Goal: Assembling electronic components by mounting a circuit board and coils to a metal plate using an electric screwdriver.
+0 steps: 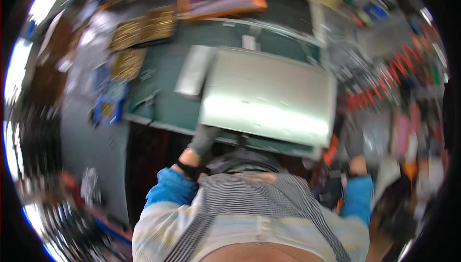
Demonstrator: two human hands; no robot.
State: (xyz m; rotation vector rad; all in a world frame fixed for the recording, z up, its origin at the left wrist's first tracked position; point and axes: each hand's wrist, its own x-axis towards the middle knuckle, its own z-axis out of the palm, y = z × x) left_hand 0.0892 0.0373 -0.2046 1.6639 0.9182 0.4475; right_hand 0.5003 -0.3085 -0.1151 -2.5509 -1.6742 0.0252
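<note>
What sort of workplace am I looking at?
Probably a small assembly workshop: a green-topped workbench carrying a large pale panel, gold-coloured small parts at the left, and a coiled red hose or cord at the right.

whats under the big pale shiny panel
The green work surface shows past the left and far edges of the panel, so it likely continues beneath; anything else there is covered from view.

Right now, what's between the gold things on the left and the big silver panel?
A white block lies there on the green mat, close beside the panel. The head view shows it, though blurred.
</note>
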